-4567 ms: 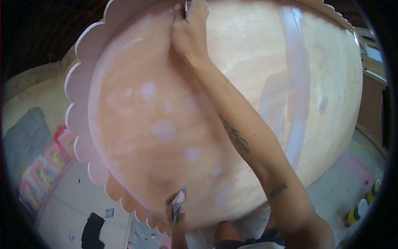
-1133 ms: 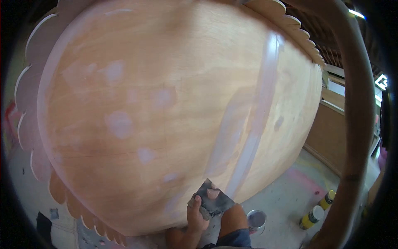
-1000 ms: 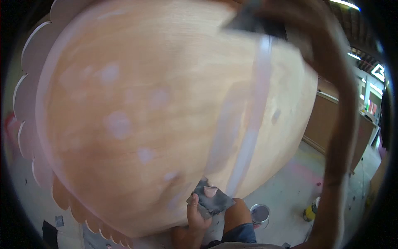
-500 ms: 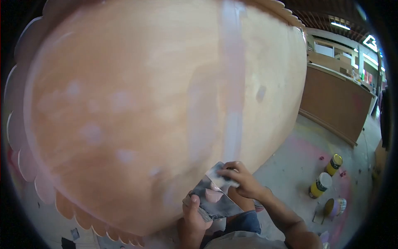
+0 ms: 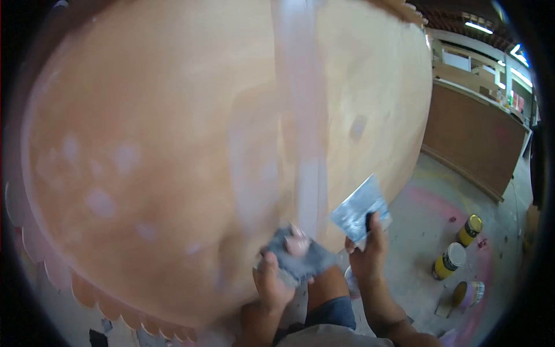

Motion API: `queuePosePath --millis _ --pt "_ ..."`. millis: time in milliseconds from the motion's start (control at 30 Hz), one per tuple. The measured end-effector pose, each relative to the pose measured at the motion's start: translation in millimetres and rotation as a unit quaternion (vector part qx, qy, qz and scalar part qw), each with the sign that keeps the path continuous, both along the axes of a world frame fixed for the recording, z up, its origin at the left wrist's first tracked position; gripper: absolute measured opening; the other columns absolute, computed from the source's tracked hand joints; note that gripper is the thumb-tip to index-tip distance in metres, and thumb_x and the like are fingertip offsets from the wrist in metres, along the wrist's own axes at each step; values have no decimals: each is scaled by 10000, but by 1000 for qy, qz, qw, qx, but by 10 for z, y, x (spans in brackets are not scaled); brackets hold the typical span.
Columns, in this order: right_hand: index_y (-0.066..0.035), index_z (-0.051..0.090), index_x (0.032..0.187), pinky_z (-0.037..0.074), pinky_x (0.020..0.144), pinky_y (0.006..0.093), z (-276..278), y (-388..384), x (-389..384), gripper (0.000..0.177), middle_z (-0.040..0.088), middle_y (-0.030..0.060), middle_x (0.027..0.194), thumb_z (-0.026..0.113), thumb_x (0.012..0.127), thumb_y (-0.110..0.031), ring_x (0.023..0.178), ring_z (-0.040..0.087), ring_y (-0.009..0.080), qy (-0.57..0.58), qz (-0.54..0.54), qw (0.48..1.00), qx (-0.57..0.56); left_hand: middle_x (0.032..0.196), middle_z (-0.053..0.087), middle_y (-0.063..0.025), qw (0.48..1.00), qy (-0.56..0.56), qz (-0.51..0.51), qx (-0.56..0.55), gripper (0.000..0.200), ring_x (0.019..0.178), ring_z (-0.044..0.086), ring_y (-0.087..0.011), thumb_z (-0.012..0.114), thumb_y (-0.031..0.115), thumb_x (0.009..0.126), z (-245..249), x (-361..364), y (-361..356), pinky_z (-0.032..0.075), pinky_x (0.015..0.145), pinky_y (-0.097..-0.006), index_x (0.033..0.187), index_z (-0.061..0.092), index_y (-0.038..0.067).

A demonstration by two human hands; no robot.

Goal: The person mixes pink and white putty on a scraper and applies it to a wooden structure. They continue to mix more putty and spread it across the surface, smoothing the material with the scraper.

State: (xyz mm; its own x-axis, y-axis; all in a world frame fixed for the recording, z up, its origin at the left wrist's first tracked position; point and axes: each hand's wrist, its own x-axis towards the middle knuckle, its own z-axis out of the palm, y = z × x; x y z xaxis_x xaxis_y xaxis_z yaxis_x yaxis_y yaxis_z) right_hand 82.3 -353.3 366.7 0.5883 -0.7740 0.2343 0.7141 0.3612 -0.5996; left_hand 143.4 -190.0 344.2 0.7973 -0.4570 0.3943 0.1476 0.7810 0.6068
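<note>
My left hand [image 5: 274,286] grips a grey, paint-stained board [image 5: 317,260] from its left side, thumb on top. A lump of pink filler paste [image 5: 297,245] sits on that board. To the right, my right hand [image 5: 371,254] is closed around a broad metal putty knife [image 5: 359,209] with a dark handle. Its blade points up and stands apart from the board. Behind both hands rises a large rounded wooden panel [image 5: 173,75] with scalloped edges. A pale filler strip [image 5: 296,75] runs down it, and lighter patches [image 5: 101,202] dot its left part.
On the floor at right stand two yellow-and-black cans [image 5: 449,261], and a third can [image 5: 468,294] lies tipped nearby. Pink paint [image 5: 430,199] marks the concrete. Farther back is a long brown counter [image 5: 471,136] with things on top.
My right hand has lifted the putty knife off the board and moved it right, turning the blade upward. My left hand still holds the board. The view has shifted slightly rightward.
</note>
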Motion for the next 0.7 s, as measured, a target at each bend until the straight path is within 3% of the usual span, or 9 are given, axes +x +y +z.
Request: queuePosePath --millis 33,100,133,233,300,367,467,567,700 --pt "-56 540 1020 396 385 253 43 -9 -39 324 599 61 719 524 978 -377 461 523 147 3 2 1000 29 1107 598 -206 1000 14 8 9 543 883 665 -296 527 360 955 11 77 -74 563 797 -426 1276 437 -69" --pt "-28 539 1036 375 337 245 88 -1 -113 372 630 98 729 520 973 -394 418 537 166 7 36 999 6 1191 553 -223 977 -54 208 4 553 953 657 -339 504 379 980 18 192 -175 558 826 -444 1295 410 -66" --pt "-28 539 1036 375 337 245 130 33 -156 372 630 98 729 520 973 -394 418 537 166 19 44 999 16 1191 553 -223 975 -44 216 17 553 953 657 -339 504 379 980 20 209 -171 558 826 -444 1295 410 -66" --pt "21 530 1084 381 310 250 316 38 -164 407 651 148 734 507 971 -369 389 557 189 28 156 987 -14 1286 490 -245 936 -275 212 51 534 1079 609 -366 497 373 991 63 336 -167 532 883 -453 1365 387 9" --pt "79 509 1117 423 307 276 391 -36 -147 424 646 183 715 494 965 -317 405 585 208 19 266 964 6 1327 457 -259 881 -372 274 102 481 1160 557 -391 494 324 998 99 397 -134 493 939 -471 1412 370 111" --pt "119 499 1118 458 324 284 422 -108 -112 409 634 197 699 528 931 -244 408 585 221 10 302 953 9 1359 430 -272 835 -429 307 154 462 1218 516 -412 486 275 1007 150 448 -68 456 987 -489 1446 359 208" --pt "138 491 1100 524 395 321 513 -154 -80 359 645 210 727 590 898 -142 497 643 265 40 375 926 -18 1357 432 -265 863 -425 219 161 433 1250 482 -435 520 198 991 204 603 -30 442 1001 -498 1408 406 196" --pt "132 505 1081 525 396 321 592 -151 -24 345 642 189 707 593 897 -146 483 636 255 45 386 920 -44 1357 435 -253 866 -378 170 279 419 1273 453 -449 554 103 960 210 662 -12 424 1020 -496 1358 458 190" --pt "128 510 1072 499 375 313 600 -259 27 333 641 179 712 594 894 -141 444 610 242 33 406 913 -27 1350 459 -231 789 -486 226 300 425 1271 447 -462 558 -16 916 260 658 218 404 1039 -508 1303 508 152"
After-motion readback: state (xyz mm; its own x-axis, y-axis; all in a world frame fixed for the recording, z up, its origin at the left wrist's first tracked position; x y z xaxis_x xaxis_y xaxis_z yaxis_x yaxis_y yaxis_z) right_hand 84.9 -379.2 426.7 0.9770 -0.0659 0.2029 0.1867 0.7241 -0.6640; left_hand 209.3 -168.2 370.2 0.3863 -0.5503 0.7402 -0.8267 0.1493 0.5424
